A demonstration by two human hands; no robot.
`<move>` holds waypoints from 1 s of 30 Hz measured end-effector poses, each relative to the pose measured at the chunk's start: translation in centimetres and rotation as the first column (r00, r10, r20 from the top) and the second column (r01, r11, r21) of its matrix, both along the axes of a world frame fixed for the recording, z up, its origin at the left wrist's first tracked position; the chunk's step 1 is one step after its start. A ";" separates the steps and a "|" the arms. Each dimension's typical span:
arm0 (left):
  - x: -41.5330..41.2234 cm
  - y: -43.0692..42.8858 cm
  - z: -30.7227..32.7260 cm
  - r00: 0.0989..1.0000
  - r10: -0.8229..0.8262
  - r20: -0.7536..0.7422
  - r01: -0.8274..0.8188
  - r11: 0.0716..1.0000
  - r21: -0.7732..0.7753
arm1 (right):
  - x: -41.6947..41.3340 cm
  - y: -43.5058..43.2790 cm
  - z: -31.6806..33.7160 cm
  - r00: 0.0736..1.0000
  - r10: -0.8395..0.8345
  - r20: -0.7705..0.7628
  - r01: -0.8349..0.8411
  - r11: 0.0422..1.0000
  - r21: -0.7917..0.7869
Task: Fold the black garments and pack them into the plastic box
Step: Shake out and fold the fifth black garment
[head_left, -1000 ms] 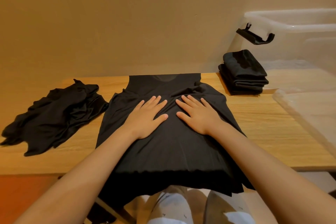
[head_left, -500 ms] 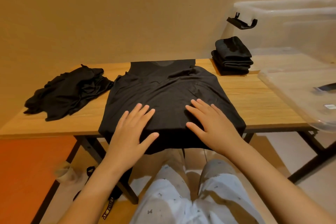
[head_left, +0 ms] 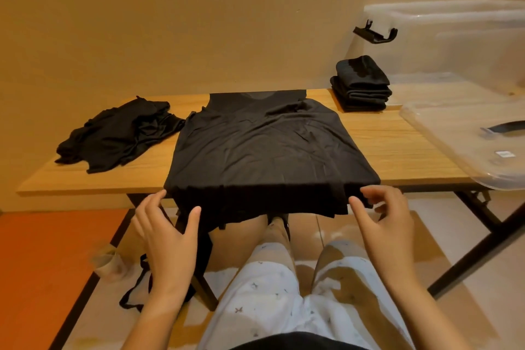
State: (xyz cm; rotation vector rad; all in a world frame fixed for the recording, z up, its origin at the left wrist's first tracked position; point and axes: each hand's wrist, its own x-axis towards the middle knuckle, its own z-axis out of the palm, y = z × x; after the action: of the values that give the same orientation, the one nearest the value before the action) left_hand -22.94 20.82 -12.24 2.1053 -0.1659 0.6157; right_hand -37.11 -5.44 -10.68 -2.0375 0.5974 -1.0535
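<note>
1. Your left hand (head_left: 167,239) is at the near left corner of the spread black garment (head_left: 264,150). The fingers are straight and splayed wide, with the thumb lying in front of the hanging hem and nothing gripped.
2. Your right hand (head_left: 383,224) is at the near right corner of the same hem. Its fingers (head_left: 380,193) are loosely curled and its thumb reaches toward the cloth (motion blur here, so you cannot tell whether it already pinches the fabric).
3. The spread black garment lies flat on the wooden table (head_left: 397,145). Its neckline is at the far edge by the wall, and its hem drapes over the near edge above your knees.
4. A crumpled pile of black garments (head_left: 119,136) sits on the table to the left, just beside the spread one.
5. A folded stack (head_left: 360,85) of black garments rests at the far right of the table, beside the left end of the clear plastic box (head_left: 454,37). It is outside the box.
6. A black latch (head_left: 375,33) sticks out from that end of the box, above the stack.
7. The clear lid (head_left: 468,145) lies in front of the box and overhangs the table's right end.
8. On the floor to your left you can see a roll of tape (head_left: 109,263) and a black strap (head_left: 139,284).
</note>
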 end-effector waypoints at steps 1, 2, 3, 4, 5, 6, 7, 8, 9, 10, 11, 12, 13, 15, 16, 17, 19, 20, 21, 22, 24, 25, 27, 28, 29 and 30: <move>-0.2 -0.1 -0.4 1.000 0.013 -0.023 -0.013 1.000 -0.014 | -0.1 0.2 -0.3 1.000 0.008 0.022 -0.011 0.993 0.117; -0.4 -0.3 -0.7 0.999 0.014 -0.042 -0.015 0.999 -0.029 | -0.1 0.5 -0.6 0.999 0.007 0.032 -0.013 0.978 0.206; -0.6 -0.6 -0.9 0.998 0.005 -0.058 -0.008 0.999 -0.048 | -0.1 0.7 -0.9 1.000 -0.002 0.031 -0.006 0.964 0.266; -0.7 -0.8 -1.1 0.997 -0.010 -0.078 0.005 0.998 -0.067 | 0.0 0.9 -1.1 1.000 -0.012 0.021 0.005 0.951 0.310; -0.7 -1.0 -1.3 0.995 -0.029 -0.100 0.021 0.996 -0.085 | 0.2 1.0 -1.4 1.000 -0.018 0.007 0.015 0.938 0.345; -0.6 -1.1 -1.4 0.990 -0.050 -0.131 0.036 0.994 -0.101 | 0.3 1.1 -1.7 1.000 -0.017 -0.007 0.019 0.926 0.377; -0.4 -1.2 -1.6 0.984 -0.073 -0.162 0.054 0.991 -0.123 | 0.5 1.2 -2.0 1.000 -0.016 -0.016 0.021 0.914 0.404; -0.2 -1.2 -1.6 0.976 -0.100 -0.196 0.070 0.986 -0.153 | 0.6 1.2 -2.3 1.000 -0.016 -0.017 0.022 0.902 0.432; 0.0 -1.3 -1.7 0.964 -0.133 -0.229 0.089 0.977 -0.195 | 0.8 1.3 -2.5 1.000 -0.015 -0.014 0.020 0.889 0.458; 0.2 -1.5 -1.6 0.949 -0.173 -0.263 0.107 0.963 -0.247 | 1.0 1.3 -2.7 1.000 -0.011 -0.014 0.017 0.880 0.475; 0.3 -1.7 -1.5 0.929 -0.220 -0.297 0.125 0.944 -0.306 | 1.1 1.3 -2.8 1.000 0.001 -0.027 0.012 0.875 0.483; 0.2 -1.9 -1.4 0.907 -0.271 -0.322 0.146 0.920 -0.363 | 1.3 1.3 -2.9 0.998 0.028 -0.049 0.000 0.874 0.487; 0.2 -2.0 -1.5 0.890 -0.313 -0.331 0.166 0.900 -0.404 | 1.5 1.2 -3.0 0.996 0.071 -0.062 -0.030 0.867 0.498; -0.1 -2.0 -1.7 0.883 -0.339 -0.326 0.177 0.881 -0.439 | 1.7 1.2 -3.1 0.985 0.168 -0.023 -0.123 0.803 0.583; -0.2 -1.8 -1.7 0.881 -0.343 -0.326 0.171 0.873 -0.457 | 1.8 1.1 -3.1 0.979 0.199 0.043 -0.177 0.731 0.659; -0.4 -1.6 -1.6 0.874 -0.355 -0.332 0.164 0.859 -0.486 | 1.8 1.0 -3.0 0.972 0.205 0.111 -0.219 0.640 0.737; -0.8 -0.9 -1.4 0.854 -0.396 -0.337 0.164 0.820 -0.548 | 1.8 0.6 -2.7 0.953 0.170 0.249 -0.299 0.428 0.853; -1.0 -0.5 -1.2 0.846 -0.419 -0.330 0.173 0.802 -0.572 | 1.8 0.2 -2.7 0.945 0.124 0.301 -0.326 0.326 0.887; -1.1 -0.2 -1.1 0.842 -0.435 -0.320 0.182 0.786 -0.590 | 1.8 0.0 -2.6 0.938 0.070 0.339 -0.346 0.248 0.905; -1.2 0.1 -1.0 0.843 -0.439 -0.311 0.183 0.777 -0.602 | 1.7 -0.4 -2.6 0.934 0.020 0.357 -0.353 0.205 0.913; -1.3 0.6 -1.1 0.854 -0.426 -0.299 0.166 0.768 -0.618 | 1.7 -0.7 -2.5 0.932 -0.024 0.362 -0.350 0.206 0.914; -1.4 0.7 -1.0 0.863 -0.408 -0.298 0.146 0.766 -0.626 | 1.5 -0.8 -2.5 0.934 -0.034 0.357 -0.340 0.230 0.912; -1.4 0.8 -0.9 0.880 -0.368 -0.298 0.100 0.760 -0.643 | 1.3 -0.6 -2.3 0.929 -0.038 0.369 -0.344 0.283 0.895; -1.4 0.9 -0.9 0.887 -0.353 -0.298 0.081 0.754 -0.652 | 1.2 -0.5 -2.1 0.925 -0.037 0.379 -0.350 0.306 0.885; -1.4 0.9 -0.9 0.891 -0.342 -0.298 0.068 0.751 -0.657 | 1.0 -0.4 -2.0 0.922 -0.038 0.384 -0.352 0.327 0.877; -1.5 1.0 -0.8 0.896 -0.331 -0.295 0.060 0.750 -0.659 | 1.0 -0.3 -1.9 0.921 -0.042 0.387 -0.349 0.349 0.869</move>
State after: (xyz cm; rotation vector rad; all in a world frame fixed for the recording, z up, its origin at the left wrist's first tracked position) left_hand -24.39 21.85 -13.08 1.4668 0.0494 0.0673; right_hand -36.15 -5.72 -12.63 -0.8029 0.5886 -0.6408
